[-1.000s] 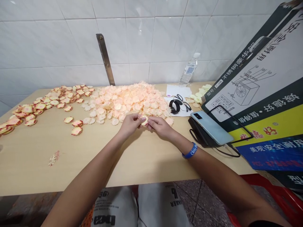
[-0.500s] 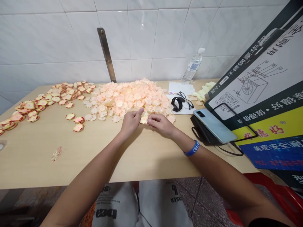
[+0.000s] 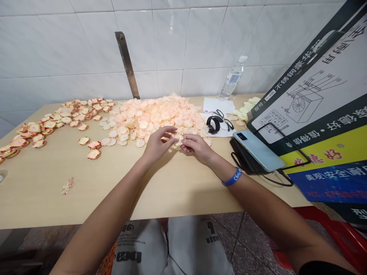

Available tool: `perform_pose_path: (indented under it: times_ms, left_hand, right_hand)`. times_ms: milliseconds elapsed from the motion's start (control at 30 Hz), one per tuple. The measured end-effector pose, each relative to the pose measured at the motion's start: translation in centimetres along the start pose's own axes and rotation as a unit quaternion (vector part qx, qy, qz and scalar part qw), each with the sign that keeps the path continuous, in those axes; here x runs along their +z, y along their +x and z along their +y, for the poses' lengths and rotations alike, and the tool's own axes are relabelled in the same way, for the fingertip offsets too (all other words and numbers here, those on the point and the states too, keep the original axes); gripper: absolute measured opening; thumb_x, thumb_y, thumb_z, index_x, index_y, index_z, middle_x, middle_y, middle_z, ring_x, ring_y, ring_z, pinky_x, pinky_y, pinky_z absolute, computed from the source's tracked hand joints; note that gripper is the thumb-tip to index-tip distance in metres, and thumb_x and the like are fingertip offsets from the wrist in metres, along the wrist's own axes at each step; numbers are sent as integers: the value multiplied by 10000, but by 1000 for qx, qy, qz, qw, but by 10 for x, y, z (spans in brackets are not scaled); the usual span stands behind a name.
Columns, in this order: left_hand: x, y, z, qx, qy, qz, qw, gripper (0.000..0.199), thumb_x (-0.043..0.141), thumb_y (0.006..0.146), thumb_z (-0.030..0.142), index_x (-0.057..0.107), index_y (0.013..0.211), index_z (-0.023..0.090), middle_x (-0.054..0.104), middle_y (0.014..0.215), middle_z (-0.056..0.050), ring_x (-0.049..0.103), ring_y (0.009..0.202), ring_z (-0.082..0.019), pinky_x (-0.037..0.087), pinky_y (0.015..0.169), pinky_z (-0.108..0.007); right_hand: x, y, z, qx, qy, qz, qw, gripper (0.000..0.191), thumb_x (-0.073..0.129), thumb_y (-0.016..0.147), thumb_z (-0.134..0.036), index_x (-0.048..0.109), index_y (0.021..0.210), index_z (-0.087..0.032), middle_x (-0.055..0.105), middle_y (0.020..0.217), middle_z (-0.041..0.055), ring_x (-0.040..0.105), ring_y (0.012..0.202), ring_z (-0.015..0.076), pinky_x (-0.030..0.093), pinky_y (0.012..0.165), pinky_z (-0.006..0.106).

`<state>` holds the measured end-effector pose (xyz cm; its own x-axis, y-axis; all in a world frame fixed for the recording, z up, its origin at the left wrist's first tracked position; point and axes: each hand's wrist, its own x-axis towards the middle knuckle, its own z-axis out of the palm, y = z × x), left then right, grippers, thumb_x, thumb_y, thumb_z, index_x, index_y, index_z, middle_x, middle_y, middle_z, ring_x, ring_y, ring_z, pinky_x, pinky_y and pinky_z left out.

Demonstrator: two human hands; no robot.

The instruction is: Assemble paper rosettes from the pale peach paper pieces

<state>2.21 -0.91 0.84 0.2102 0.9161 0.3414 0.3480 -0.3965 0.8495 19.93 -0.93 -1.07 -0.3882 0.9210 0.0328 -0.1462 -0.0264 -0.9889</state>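
With the right hand [image 3: 199, 148] I'm pinching a pale flower-shaped piece [image 3: 179, 139]. I'm curving the left hand [image 3: 157, 144] beside it, that grip parted, thumb below fingers.

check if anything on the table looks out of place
A small pale-and-red clump lies alone toward the front left of the table, apart from the flower-shaped pieces; too small to identify.

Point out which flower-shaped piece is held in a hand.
The yellowish piece pinched by the right hand; the other pieces in view lie on the table, heaped or loose.
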Motion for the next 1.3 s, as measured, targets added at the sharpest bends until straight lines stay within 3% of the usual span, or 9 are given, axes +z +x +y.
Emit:
perform_pose_path:
  times_ms: [167, 400, 633, 867, 967, 1033, 1133, 1200, 1300]
  left_hand:
    - [2, -2, 6, 95, 40, 7, 995, 136, 660, 806, 313, 725, 861, 207, 639, 1091, -86, 610, 1027, -195, 529, 713, -253]
    - [4, -3, 7, 5, -64, -70, 996, 248, 688, 781, 390, 755, 907, 187, 719, 1036, -102, 657, 971, -220, 532, 777, -295]
    - [5, -2, 11, -126, -143, -19, 982, 235, 737, 695, 403, 731, 708, 169, 684, 706, -31, 620, 715, -160, 512, 708, -286]
    - [1, 4, 0, -195, -222, 52, 954, 315, 775, 621, 440, 682, 683, 146, 658, 704, -31, 611, 690, -135, 535, 681, -272]
    - [-11, 13, -13, -214, -206, 136, 945, 305, 718, 692, 440, 644, 679, 144, 634, 685, -31, 612, 650, -131, 532, 627, -268]
    - [-19, 17, -20, -195, -157, 194, 949, 288, 660, 758, 440, 655, 745, 152, 661, 757, -49, 651, 726, -162, 546, 669, -296]
    - [-25, 17, -19, -72, -1, 222, 972, 231, 634, 806, 380, 701, 897, 179, 687, 1099, -97, 613, 1115, -240, 483, 964, -380]
    - [-22, 12, -10, 7, 78, 211, 974, 218, 611, 835, 337, 714, 965, 195, 623, 1283, -100, 498, 1282, -249, 373, 1091, -396]
    - [-11, 5, 5, 5, 39, 137, 990, 255, 570, 869, 359, 711, 988, 183, 676, 1175, -104, 588, 1144, -231, 452, 991, -363]
  right_hand:
    - [-2, 0, 2, -15, 35, -8, 999, 246, 637, 766, -345, 519, 630, -178, 497, 569, -25, 391, 486, 78, 256, 435, 211]
    - [-5, 0, 5, -32, 52, -33, 998, 220, 609, 800, -329, 534, 661, -176, 497, 575, -25, 408, 505, 84, 288, 452, 213]
    - [-2, 1, 4, -32, 24, -23, 999, 230, 606, 778, -312, 495, 623, -183, 473, 543, -35, 371, 477, 78, 261, 443, 220]
    - [-3, 1, 3, -19, -26, -18, 999, 226, 597, 736, -304, 496, 577, -179, 461, 503, -34, 341, 463, 74, 220, 456, 229]
    - [-5, 0, 3, -33, -37, -21, 999, 206, 581, 732, -285, 516, 570, -175, 454, 504, -29, 363, 482, 84, 241, 478, 242]
    - [-6, 0, 3, -43, -37, -20, 998, 215, 571, 739, -279, 511, 561, -175, 451, 510, -26, 373, 493, 88, 254, 491, 248]
    - [-5, 0, 3, -36, -22, -14, 999, 234, 576, 757, -292, 484, 572, -182, 439, 518, -32, 355, 485, 83, 240, 483, 247]
    - [-4, 0, 3, -25, -17, -7, 1000, 245, 588, 762, -303, 473, 581, -185, 429, 517, -37, 340, 476, 80, 222, 469, 243]
    - [-3, 1, 3, -24, -23, 1, 999, 256, 596, 771, -316, 471, 590, -185, 432, 519, -36, 338, 469, 77, 213, 460, 240]
